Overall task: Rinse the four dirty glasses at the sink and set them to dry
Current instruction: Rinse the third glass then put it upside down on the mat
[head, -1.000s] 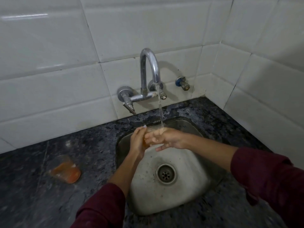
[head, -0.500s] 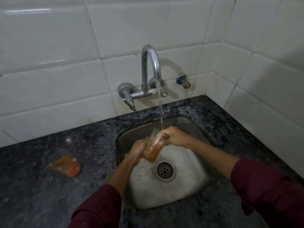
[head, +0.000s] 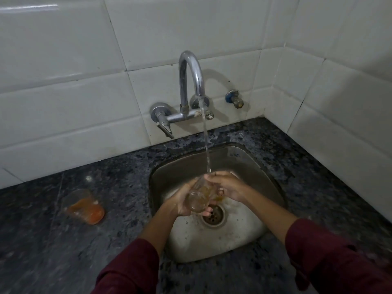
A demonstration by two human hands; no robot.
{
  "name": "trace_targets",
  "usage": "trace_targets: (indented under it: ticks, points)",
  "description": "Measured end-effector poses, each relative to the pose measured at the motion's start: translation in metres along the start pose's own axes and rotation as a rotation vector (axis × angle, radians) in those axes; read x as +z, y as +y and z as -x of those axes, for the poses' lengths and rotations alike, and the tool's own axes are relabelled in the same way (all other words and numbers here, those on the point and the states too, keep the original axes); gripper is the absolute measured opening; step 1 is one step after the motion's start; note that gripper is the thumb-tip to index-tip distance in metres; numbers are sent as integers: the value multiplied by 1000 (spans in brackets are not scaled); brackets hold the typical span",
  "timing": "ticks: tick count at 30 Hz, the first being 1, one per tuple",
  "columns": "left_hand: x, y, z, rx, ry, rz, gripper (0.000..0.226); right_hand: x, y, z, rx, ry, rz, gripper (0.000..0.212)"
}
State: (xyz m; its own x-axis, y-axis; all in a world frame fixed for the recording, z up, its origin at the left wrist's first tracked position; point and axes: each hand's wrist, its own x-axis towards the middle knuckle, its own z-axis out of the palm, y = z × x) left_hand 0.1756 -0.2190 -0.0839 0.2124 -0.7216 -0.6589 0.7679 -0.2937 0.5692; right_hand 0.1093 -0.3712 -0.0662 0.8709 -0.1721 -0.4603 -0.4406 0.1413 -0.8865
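Over the steel sink (head: 169, 172) both hands hold a clear glass (head: 198, 198) with orange residue inside, tilted with its base toward me. My left hand (head: 180, 201) cups the glass from the left and below. My right hand (head: 228, 186) grips its upper end, right under the stream of water falling from the tap (head: 191, 81). A second glass (head: 83, 205) with orange liquid in it stands on the counter to the left of the sink.
The dark speckled counter (head: 63, 251) surrounds the sink, with white tiled walls behind and to the right. The drain (head: 214, 215) sits just below the hands. The tap lever (head: 165, 126) and a small valve (head: 235, 99) stick out from the back wall.
The glass has been lowered toward the drain and tipped over, its base now facing me. Both hands shifted down with it; the water keeps running.
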Motion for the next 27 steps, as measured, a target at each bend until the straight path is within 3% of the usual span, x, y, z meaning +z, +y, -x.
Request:
trace_targets:
  ticks: [5,9,13,16,21,25,27]
  points:
    - [-4,-2,-4,11,96,61,68,1,1,2,-24,-1,-27,12]
    - [-6,1,-2,100,140,28,82,-1,-10,3,-178,51,51,27]
    - [-2,4,6,194,60,-42,60,3,-24,7,-382,54,240,27]
    - [3,7,9,300,22,-142,64,5,-33,10,-477,83,353,27]
    - [14,13,4,497,351,-489,69,12,-42,19,-489,232,549,26]
    - [36,5,5,719,711,-696,51,25,-47,20,-492,338,608,26]
    - [38,4,7,783,749,-734,54,22,-50,20,-492,314,539,28]
